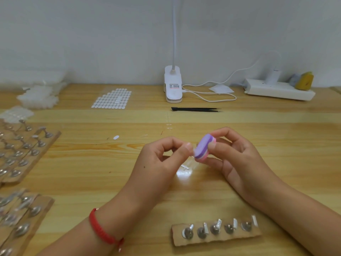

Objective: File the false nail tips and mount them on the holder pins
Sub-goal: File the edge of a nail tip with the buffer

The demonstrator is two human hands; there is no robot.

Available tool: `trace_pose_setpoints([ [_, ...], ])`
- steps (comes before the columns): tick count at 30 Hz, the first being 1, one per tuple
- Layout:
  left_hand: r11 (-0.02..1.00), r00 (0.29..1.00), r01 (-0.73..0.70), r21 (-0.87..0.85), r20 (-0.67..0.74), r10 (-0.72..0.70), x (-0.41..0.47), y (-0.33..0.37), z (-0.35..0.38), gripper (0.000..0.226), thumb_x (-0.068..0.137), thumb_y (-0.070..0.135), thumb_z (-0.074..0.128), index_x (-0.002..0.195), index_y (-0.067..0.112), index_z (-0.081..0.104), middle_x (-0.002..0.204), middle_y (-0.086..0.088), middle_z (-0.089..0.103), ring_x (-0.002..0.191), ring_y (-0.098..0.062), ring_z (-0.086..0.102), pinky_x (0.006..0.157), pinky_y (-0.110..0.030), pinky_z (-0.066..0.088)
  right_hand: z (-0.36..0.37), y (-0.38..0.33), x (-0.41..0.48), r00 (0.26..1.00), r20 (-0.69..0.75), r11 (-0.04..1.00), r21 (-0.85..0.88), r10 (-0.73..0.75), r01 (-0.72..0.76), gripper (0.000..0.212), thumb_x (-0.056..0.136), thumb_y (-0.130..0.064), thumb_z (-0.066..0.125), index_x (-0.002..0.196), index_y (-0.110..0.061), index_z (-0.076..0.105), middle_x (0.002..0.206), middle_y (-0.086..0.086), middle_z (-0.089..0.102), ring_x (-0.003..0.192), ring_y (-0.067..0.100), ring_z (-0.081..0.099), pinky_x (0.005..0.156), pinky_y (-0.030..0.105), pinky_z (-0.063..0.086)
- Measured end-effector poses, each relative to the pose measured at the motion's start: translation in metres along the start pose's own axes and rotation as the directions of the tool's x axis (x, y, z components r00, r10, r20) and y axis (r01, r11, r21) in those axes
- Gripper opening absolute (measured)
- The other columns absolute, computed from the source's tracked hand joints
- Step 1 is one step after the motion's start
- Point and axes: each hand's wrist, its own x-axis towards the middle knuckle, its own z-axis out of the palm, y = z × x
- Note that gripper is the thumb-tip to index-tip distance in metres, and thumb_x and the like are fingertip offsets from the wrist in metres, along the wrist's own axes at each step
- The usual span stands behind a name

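My small nail-craft workshop, plain wooden bench [92, 182] against a white wall [92, 34], clip lamp [173, 85], power strip [276, 90], tweezers [195, 109], adhesive tab sheet [112, 98], cardboard strips of holder pins [215, 231].

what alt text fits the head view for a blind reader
The right hand holds a purple-and-pink buffer block to a tiny clear piece pinched in the left hand, above a wooden table. A cardboard strip with five holder pins lies nearby.
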Motion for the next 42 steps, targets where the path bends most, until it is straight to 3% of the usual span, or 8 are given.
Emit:
trace_pose_setpoints([
  [4, 0.997, 0.999, -0.050, 0.059, -0.011, 0.051, 0.0003, -0.0034, 0.0015, 0.026, 0.092, 0.023, 0.060, 0.067, 0.015, 0.062, 0.043, 0.016, 0.042, 0.035, 0.000, 0.029, 0.040, -0.007, 0.022, 0.0037, 0.0017, -0.0027, 0.992, 0.126, 0.991, -0.134, 0.006, 0.011, 0.013, 0.073, -0.002, 0.069, 0.079, -0.013, 0.067, 0.077, 0.012, 0.071, 0.066, 0.019, 0.070, 0.062, 0.024, 0.055],
  [8, 0.991, 0.997, -0.071, 0.114, 0.005, 0.071, -0.0027, -0.0039, 0.0049, 0.032, 0.092, 0.021, 0.059, 0.060, 0.026, 0.060, 0.043, 0.014, 0.035, 0.036, -0.002, 0.025, 0.039, -0.008, 0.020, -0.0004, 0.0009, 0.0017, 0.999, -0.035, 1.000, 0.024, -0.015, 0.016, 0.013, 0.065, -0.012, 0.074, 0.076, -0.017, 0.071, 0.070, 0.010, 0.068, 0.064, 0.019, 0.069, 0.061, 0.025, 0.056],
  [19, 0.992, 0.996, -0.074, 0.106, -0.034, 0.078, -0.0010, -0.0062, 0.0016, 0.026, 0.084, 0.033, 0.057, 0.063, 0.018, 0.059, 0.051, 0.007, 0.035, 0.039, -0.003, 0.024, 0.041, -0.011, 0.021, 0.0009, 0.0017, -0.0011, 0.993, 0.116, 0.991, -0.134, 0.025, -0.009, 0.014, 0.072, -0.008, 0.072, 0.082, -0.019, 0.074, 0.078, 0.009, 0.071, 0.067, 0.018, 0.069, 0.062, 0.025, 0.055],
  [23, 0.991, 0.998, -0.066, 0.113, -0.008, 0.067, -0.0018, -0.0058, 0.0031, 0.028, 0.088, 0.033, 0.059, 0.062, 0.021, 0.057, 0.047, 0.010, 0.030, 0.039, -0.004, 0.022, 0.041, -0.012, 0.020, -0.0033, 0.0004, 0.0026, 1.000, 0.019, 1.000, -0.013, 0.022, -0.022, 0.017, 0.070, -0.012, 0.072, 0.084, -0.020, 0.077, 0.077, 0.006, 0.071, 0.068, 0.017, 0.068, 0.065, 0.026, 0.056],
  [26, 0.988, 0.996, -0.082, 0.130, -0.035, 0.088, -0.0011, -0.0052, 0.0013, 0.031, 0.090, 0.031, 0.058, 0.065, 0.013, 0.055, 0.048, 0.010, 0.032, 0.039, -0.003, 0.023, 0.041, -0.011, 0.020, -0.0007, -0.0005, -0.0017, 0.989, 0.140, 0.994, -0.111, 0.039, -0.023, 0.018, 0.067, -0.015, 0.078, 0.084, -0.020, 0.076, 0.078, 0.005, 0.072, 0.067, 0.016, 0.069, 0.064, 0.026, 0.056],
  [35, 0.992, 0.991, -0.098, 0.082, -0.085, 0.105, 0.0004, -0.0012, 0.0020, 0.029, 0.079, 0.039, 0.053, 0.068, 0.013, 0.061, 0.045, 0.010, 0.035, 0.041, -0.002, 0.026, 0.042, -0.011, 0.023, 0.0030, 0.0006, -0.0027, 0.992, 0.126, 0.993, -0.117, 0.021, -0.007, 0.017, 0.068, -0.005, 0.079, 0.078, -0.013, 0.068, 0.080, 0.015, 0.072, 0.073, 0.025, 0.072, 0.067, 0.028, 0.057],
  [39, 0.996, 0.994, -0.072, 0.048, -0.073, 0.075, 0.0012, -0.0025, 0.0031, 0.029, 0.081, 0.038, 0.053, 0.073, 0.012, 0.063, 0.038, 0.015, 0.033, 0.037, -0.001, 0.024, 0.041, -0.009, 0.021, -0.0007, -0.0001, 0.0010, 1.000, -0.016, 1.000, 0.016, -0.001, 0.001, 0.013, 0.068, -0.005, 0.071, 0.072, -0.016, 0.068, 0.077, 0.014, 0.069, 0.074, 0.028, 0.073, 0.066, 0.029, 0.058],
  [42, 0.996, 0.992, -0.078, 0.043, -0.096, 0.082, 0.0020, -0.0041, 0.0021, 0.028, 0.080, 0.039, 0.055, 0.071, 0.015, 0.063, 0.039, 0.015, 0.035, 0.038, -0.001, 0.027, 0.042, -0.008, 0.024, -0.0012, 0.0003, -0.0012, 0.996, 0.094, 0.998, -0.070, 0.002, 0.005, 0.017, 0.070, -0.003, 0.074, 0.073, -0.018, 0.067, 0.078, 0.011, 0.070, 0.072, 0.024, 0.072, 0.066, 0.028, 0.057],
])
